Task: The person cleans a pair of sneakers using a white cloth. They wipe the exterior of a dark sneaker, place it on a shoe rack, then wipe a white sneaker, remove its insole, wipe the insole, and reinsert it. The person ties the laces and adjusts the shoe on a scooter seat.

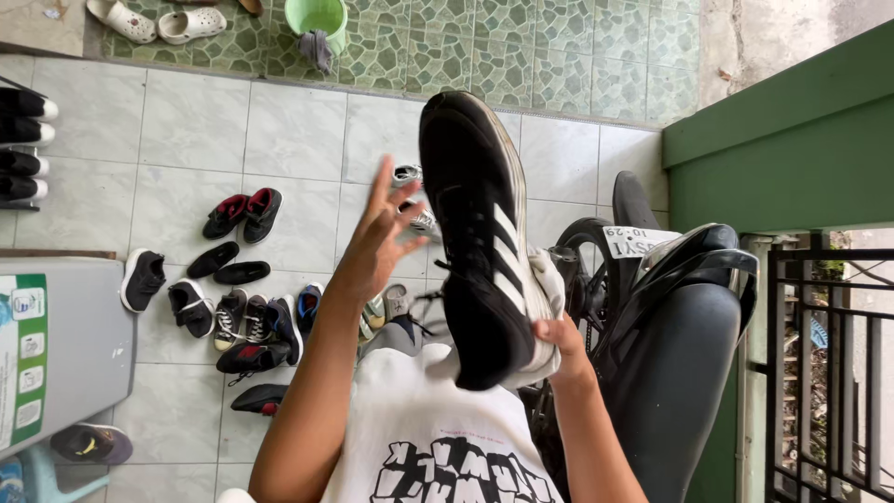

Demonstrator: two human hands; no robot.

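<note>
I hold a black sports shoe [475, 233] with white side stripes up in front of me, sole edge toward the camera, toe pointing up. My right hand [559, 340] grips its heel end together with a white cloth [549, 279] bunched against the shoe's side. To the shoe's left, my left hand [377, 237] is raised with fingers spread and holds nothing; its fingertips are close to the upper.
Many pairs of shoes [247, 317] lie on the tiled floor below. A parked black motorbike [670, 317] stands right, beside a green wall [792, 140] and black metal railing [838, 373]. A grey bin [74, 354] sits left; a green bucket [317, 19] is far ahead.
</note>
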